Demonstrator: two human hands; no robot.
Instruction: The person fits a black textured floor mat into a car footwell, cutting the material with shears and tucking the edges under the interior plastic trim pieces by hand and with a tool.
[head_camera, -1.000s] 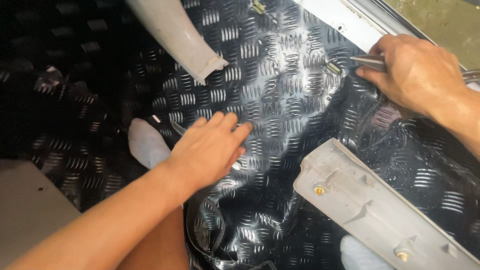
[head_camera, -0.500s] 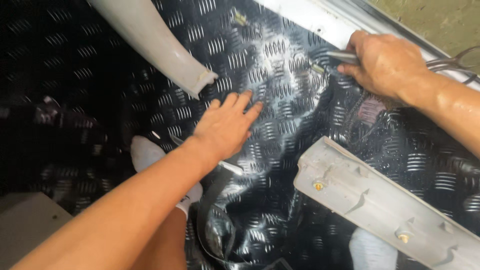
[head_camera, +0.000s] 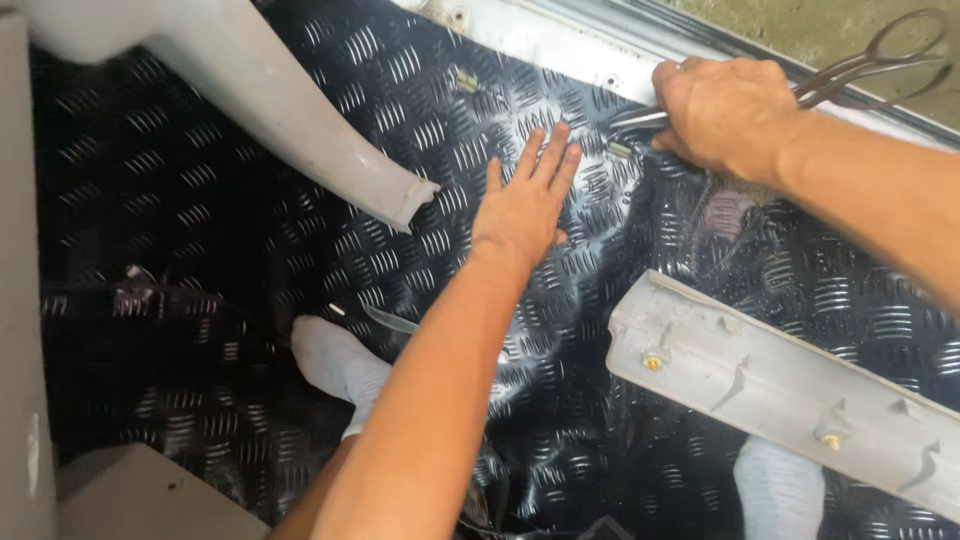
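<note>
- Left hand (head_camera: 525, 205) spread flat, fingers open, pressing black checker-pattern mat (head_camera: 300, 260) down.
- Right hand (head_camera: 725, 115) fingers closed around scissors (head_camera: 860, 65), blades at mat's edge beside grey sill (head_camera: 560, 45).

Glossy black tread-pattern floor mat (head_camera: 250, 200)

black chequer-pattern floor mat (head_camera: 300, 200): 1 | grey plastic trim strips (head_camera: 780, 385): 2 | metal scissors (head_camera: 860, 65): 1 | white-socked feet (head_camera: 335, 365): 2

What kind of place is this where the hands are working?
Probably the floor inside a car with its door open. A black ridged floor mat, a loose grey trim strip and the metal door sill suggest it.
</note>
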